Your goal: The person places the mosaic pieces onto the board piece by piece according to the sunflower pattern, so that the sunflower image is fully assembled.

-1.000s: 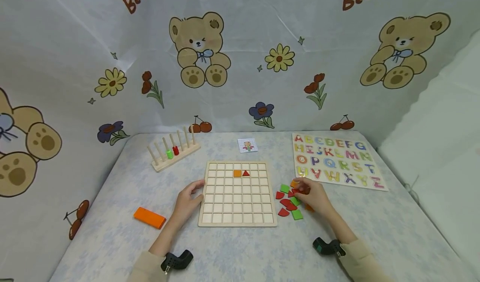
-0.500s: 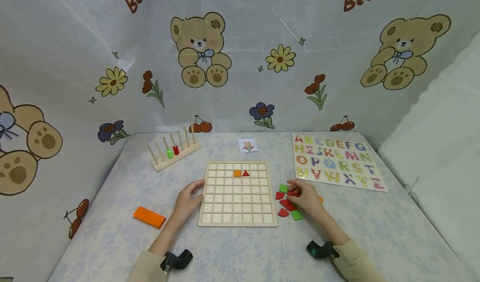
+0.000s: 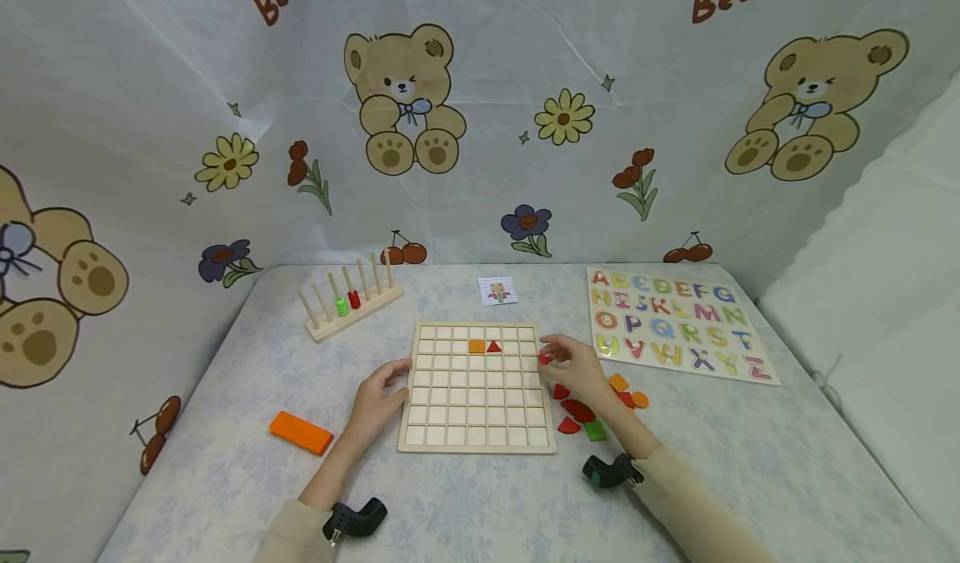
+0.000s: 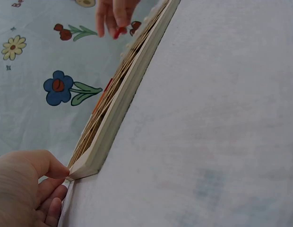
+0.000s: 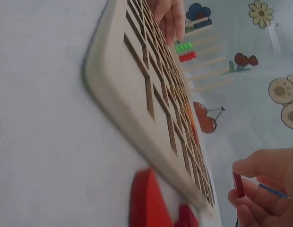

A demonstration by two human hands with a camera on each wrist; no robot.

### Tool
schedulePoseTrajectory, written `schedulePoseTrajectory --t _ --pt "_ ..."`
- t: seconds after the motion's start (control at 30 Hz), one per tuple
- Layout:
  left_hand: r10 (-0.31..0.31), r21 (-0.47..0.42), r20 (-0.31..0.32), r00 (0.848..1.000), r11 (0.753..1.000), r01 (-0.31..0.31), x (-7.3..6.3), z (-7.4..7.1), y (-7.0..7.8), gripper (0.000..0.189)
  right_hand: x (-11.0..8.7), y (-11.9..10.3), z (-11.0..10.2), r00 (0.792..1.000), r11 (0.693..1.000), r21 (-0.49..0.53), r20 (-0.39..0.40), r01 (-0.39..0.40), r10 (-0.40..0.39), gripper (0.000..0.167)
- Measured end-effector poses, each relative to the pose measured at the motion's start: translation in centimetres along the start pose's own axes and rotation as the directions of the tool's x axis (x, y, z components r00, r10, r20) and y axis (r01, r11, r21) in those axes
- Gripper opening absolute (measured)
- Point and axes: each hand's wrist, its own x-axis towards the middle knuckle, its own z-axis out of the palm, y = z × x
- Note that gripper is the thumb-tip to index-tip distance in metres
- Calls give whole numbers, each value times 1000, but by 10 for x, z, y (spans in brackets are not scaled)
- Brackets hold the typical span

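Observation:
A square wooden grid board (image 3: 477, 445) lies on the table, with an orange square tile (image 3: 477, 346) and a red triangle tile (image 3: 493, 347) side by side in its second row. My left hand (image 3: 380, 396) holds the board's left edge, the thumb and fingertips against the rim. Over the board's right edge, my right hand (image 3: 577, 369) pinches a small red tile (image 5: 238, 184), seen edge-on in the right wrist view. Near that wrist lie loose tiles: red wedge tiles (image 3: 568, 425), a green square tile (image 3: 596, 430) and an orange round tile (image 3: 640, 400).
A wooden alphabet board (image 3: 678, 321) lies at the back right. At the back left stands a peg rack (image 3: 356, 316) with green and red beads. A small picture card (image 3: 497, 291) lies behind the grid board; an orange block (image 3: 301, 433) lies left of my left hand.
My right hand has moved left and away from the loose tile pile to the grid board's right edge, with a red tile between its fingers. My left hand stays at the board.

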Motion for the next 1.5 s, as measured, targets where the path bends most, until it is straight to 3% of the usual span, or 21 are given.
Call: schedulePoseTrajectory --t 0.13,0.37,0.63,0.83,1.2,1.5 --pt "17 3 -10 1000 1000 -17 1 1 -3 48 24 -15 30 998 997 53 38 49 -51 44" --pt "43 8 -17 999 999 -43 1 1 -7 48 53 -34 79 988 990 34 77 133 -136 39" --pt "41 -8 -10 999 999 -42 2 0 -6 47 67 -44 106 992 997 16 94 82 -83 38" --pt "31 -10 -9 999 999 -31 1 0 -4 47 71 -43 112 991 996 -33 106 79 -76 37" --pt "32 -4 -9 999 999 -32 1 0 -2 46 72 -41 111 992 995 -29 88 95 -92 35" --pt "35 15 -16 999 999 -35 1 1 0 46 51 -32 75 994 993 45 4 107 -107 31"
